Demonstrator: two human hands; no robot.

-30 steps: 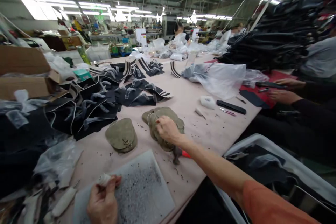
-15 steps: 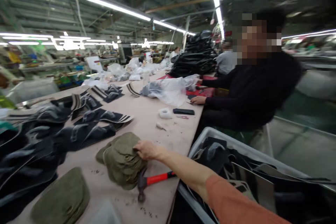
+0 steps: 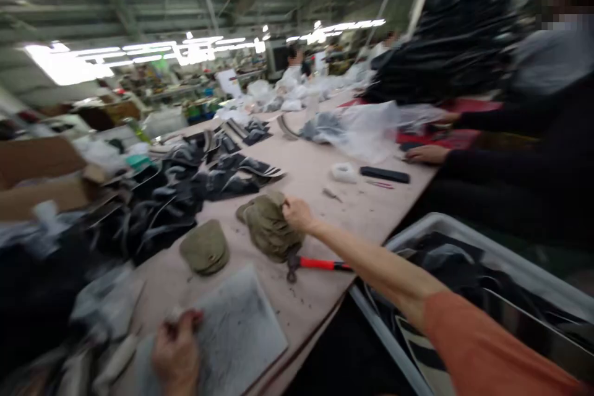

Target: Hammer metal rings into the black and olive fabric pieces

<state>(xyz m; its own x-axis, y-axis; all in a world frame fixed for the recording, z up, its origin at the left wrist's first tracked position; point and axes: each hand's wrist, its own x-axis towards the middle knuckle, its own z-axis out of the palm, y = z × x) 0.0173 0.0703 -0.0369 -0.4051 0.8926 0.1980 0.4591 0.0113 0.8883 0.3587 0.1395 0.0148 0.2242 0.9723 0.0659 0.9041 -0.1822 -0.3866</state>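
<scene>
My right hand [image 3: 297, 215] grips the edge of a stack of olive-green caps [image 3: 269, 229] lying on the table. Touching or just beside that stack is a hammer [image 3: 320, 264] with a red and black handle. A separate olive cap piece [image 3: 205, 249] lies to the left. At the lower left, my left hand [image 3: 177, 349] is closed over the edge of a pale, dark-speckled board [image 3: 236, 328]. Its fingertips are pinched together; blur hides what is between them.
Dark fabric pieces [image 3: 171, 198] heap along the left, near a cardboard box [image 3: 41, 167]. A white tape roll [image 3: 344, 172], a black case [image 3: 385, 174] and a plastic bag [image 3: 366, 130] lie farther back. A co-worker's hand [image 3: 427, 154] rests there. A grey bin [image 3: 436, 223] stands right.
The view has swung left and down, bringing my left hand and the board into sight. My right hand stays on the olive cap stack.
</scene>
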